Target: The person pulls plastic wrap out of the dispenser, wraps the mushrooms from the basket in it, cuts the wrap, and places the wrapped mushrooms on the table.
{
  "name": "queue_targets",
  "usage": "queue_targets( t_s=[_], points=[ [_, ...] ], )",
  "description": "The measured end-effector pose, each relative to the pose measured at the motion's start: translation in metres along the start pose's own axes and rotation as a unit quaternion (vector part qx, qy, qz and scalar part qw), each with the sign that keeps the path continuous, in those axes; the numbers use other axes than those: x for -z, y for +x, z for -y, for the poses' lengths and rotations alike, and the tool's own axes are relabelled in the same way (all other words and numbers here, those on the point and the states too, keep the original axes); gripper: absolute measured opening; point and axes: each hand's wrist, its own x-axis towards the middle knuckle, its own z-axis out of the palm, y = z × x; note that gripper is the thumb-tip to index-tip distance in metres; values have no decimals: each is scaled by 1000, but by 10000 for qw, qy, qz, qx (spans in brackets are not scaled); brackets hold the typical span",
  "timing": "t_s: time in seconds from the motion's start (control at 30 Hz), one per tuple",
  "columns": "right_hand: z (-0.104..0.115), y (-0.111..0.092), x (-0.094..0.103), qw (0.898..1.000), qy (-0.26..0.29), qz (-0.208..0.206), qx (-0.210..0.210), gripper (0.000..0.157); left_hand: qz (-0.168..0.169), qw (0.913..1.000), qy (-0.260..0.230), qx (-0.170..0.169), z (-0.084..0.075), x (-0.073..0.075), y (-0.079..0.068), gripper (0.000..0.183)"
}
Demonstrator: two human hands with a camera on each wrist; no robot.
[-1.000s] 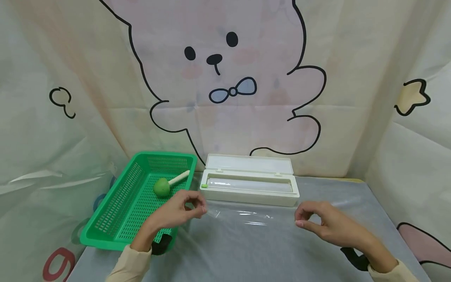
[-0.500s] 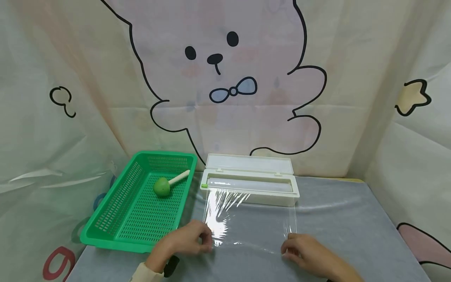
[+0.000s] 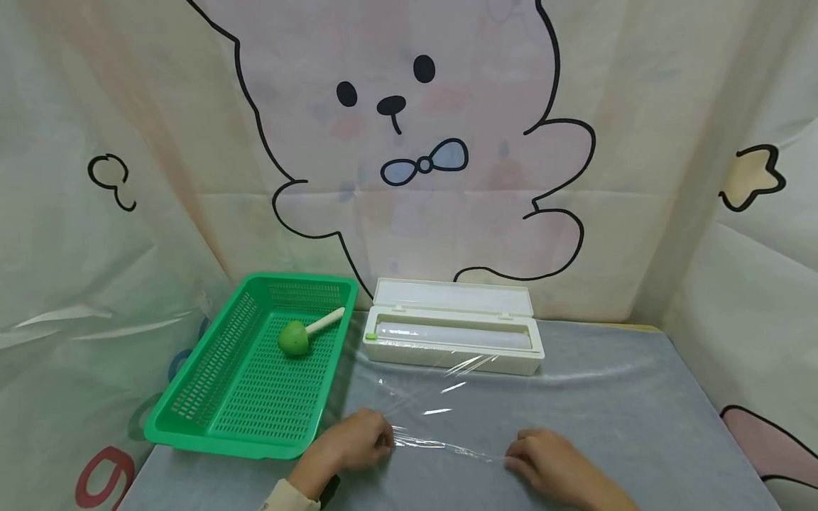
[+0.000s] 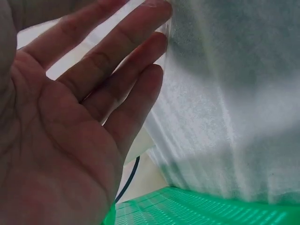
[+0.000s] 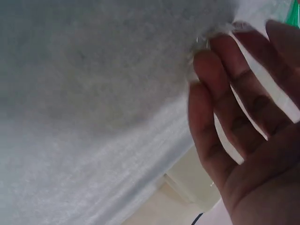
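A clear sheet of cling film (image 3: 437,411) stretches low over the table's front, its near edge held between two hands. My left hand (image 3: 361,440) pinches the left end of that edge, and my right hand (image 3: 552,465) pinches the right end. In the left wrist view the left hand (image 4: 70,122) shows its palm, with film at the fingertips. Crinkled film (image 5: 201,44) gathers by the fingertips of the right hand (image 5: 248,126) in the right wrist view. Behind the sheet stands a white cling film dispenser (image 3: 447,357), lid up, a film roll (image 3: 447,335) inside.
A green plastic basket (image 3: 224,446) stands on the left, close to the left forearm. In it lies an object with a rounded green head (image 3: 294,339) and a cream handle. A small green slider (image 3: 371,336) sits on the dispenser's left end. A printed curtain (image 3: 447,227) closes off the back.
Both hands have come toward the person with the film and moved slightly closer together. The sheet, spread smooth half a second ago, now looks slacker and bunched. The dispenser and basket have stayed put.
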Motion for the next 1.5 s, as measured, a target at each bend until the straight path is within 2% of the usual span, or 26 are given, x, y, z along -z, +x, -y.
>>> queue_targets(
  t_s=[0.13, 0.27, 0.4, 0.5, 0.63, 0.73, 0.83, 0.97, 1.1, 1.17, 1.23, 1.3, 1.37, 1.43, 1.5],
  points=[
    [5, -1, -2, 9972, -170, -268, -684, 15, -243, 9994, 1, 264, 0, -4, 3, 15],
    [7, -2, -7, 9888, -544, -871, -1083, 23, -665, 9971, 71, 371, 3, -9, 6, 16],
    [5, -2, -13, 9699, -1345, -1642, -1195, 39, -931, 9948, 237, 339, 6, -13, 7, 22],
    [2, -2, -15, 9577, -1660, -1879, -1412, 60, -1103, 9928, 355, 302, 7, -15, 7, 23],
    [-3, -4, -18, 9566, -1695, -1676, -1674, 88, -1224, 9908, 500, 296, 6, -17, 8, 20],
    [-4, -7, -20, 9575, -1717, -1310, -1909, 97, -1087, 9920, 513, 375, 5, -18, 8, 20],
    [-5, -9, -21, 9577, -1625, -934, -2183, 98, -868, 9942, 430, 458, 3, -16, 9, 19],
    [-4, -10, -21, 9579, -1374, -544, -2463, 96, -803, 9956, 254, 422, 2, -12, 7, 17],
    [-4, -10, -21, 9575, -1283, -330, -2563, 97, -793, 9958, -307, 347, 2, 1, 8, 17],
    [-3, -10, -21, 9577, -1287, -313, -2557, 97, -799, 9942, -631, 336, 1, 11, 8, 18],
    [-3, -10, -21, 9577, -1289, -314, -2552, 97, -960, 9909, -892, 310, 0, 24, 7, 19],
    [-4, -10, -21, 9580, -1288, -318, -2543, 97, -1297, 9852, -1084, 281, 0, 41, 5, 19],
    [-4, -10, -21, 9582, -1276, -333, -2540, 97, -1795, 9760, -1186, 342, 3, 59, 2, 21],
    [-5, -10, -22, 9583, -1255, -323, -2546, 97, -2375, 9612, -1321, 479, 12, 78, 0, 24],
    [-5, -10, -22, 9584, -1212, -319, -2564, 96, -2855, 9441, -1465, 756, 25, 96, -3, 29]
  ],
)
